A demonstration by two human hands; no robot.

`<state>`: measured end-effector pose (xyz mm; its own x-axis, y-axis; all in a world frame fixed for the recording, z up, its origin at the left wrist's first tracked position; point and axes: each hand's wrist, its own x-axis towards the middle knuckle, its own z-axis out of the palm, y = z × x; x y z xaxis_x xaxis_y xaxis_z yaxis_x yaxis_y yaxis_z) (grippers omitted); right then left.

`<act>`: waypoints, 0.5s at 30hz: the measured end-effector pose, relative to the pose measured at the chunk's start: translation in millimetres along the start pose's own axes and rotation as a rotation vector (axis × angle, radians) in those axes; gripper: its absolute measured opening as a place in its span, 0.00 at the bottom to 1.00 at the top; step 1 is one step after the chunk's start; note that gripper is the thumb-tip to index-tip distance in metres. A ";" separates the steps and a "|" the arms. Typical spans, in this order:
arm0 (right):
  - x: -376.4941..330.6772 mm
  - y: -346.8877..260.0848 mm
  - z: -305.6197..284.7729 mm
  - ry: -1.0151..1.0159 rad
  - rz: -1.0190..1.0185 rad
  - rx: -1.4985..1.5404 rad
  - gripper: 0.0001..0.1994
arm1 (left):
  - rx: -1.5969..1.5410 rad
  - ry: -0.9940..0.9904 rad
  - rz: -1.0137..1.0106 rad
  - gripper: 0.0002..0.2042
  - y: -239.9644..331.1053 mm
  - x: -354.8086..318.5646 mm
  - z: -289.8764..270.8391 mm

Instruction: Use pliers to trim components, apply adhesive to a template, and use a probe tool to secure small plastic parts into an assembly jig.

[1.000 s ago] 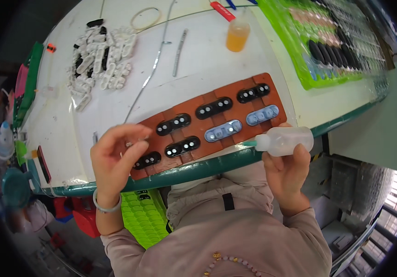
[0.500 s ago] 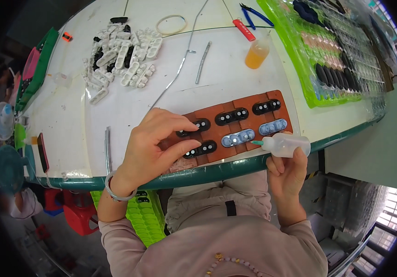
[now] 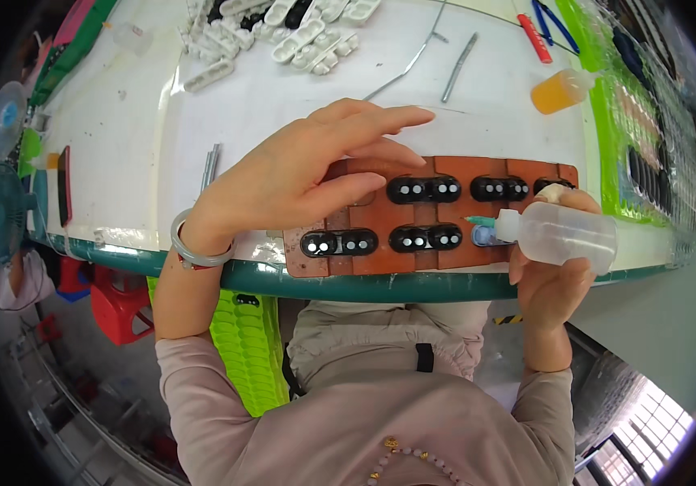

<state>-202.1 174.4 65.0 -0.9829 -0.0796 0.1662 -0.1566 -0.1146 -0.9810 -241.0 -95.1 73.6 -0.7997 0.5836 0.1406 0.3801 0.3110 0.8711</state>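
Observation:
My left hand (image 3: 315,166) hovers over the left end of a brown jig block (image 3: 380,217), its fingers stretched apart and nothing in them. In my right hand (image 3: 555,279) is a translucent squeeze bottle (image 3: 571,235) lying sideways, its green needle tip pointing left. Just under that tip a blue-grey oblong piece (image 3: 484,235) shows in the lower row, partly covered by the bottle. Black oblong pieces with pale round dots sit in the block: one at lower left (image 3: 338,242), another beside it (image 3: 425,237), and several in the upper row (image 3: 423,189).
White and black oblong parts (image 3: 307,40) lie heaped at the back. An orange-filled bottle (image 3: 559,91), a red tool (image 3: 534,38) and blue-handled pliers (image 3: 555,28) are at back right, beside a green tray (image 3: 607,121). Metal rods (image 3: 459,67) lie on the table.
My view has shifted. My left hand has lifted off the black pieces and its fingers have spread. My right hand still holds the bottle, its tip now over the blue-grey piece.

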 end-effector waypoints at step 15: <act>26.3 14.9 2.6 -0.299 -0.423 -0.404 0.28 | 0.119 0.039 0.051 0.29 -11.8 -3.1 8.1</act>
<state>-230.0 168.0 55.0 -0.7681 -0.3881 0.5093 -0.6050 0.1796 -0.7757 -239.3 -94.5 59.1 -0.7943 0.5725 0.2035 0.4717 0.3699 0.8004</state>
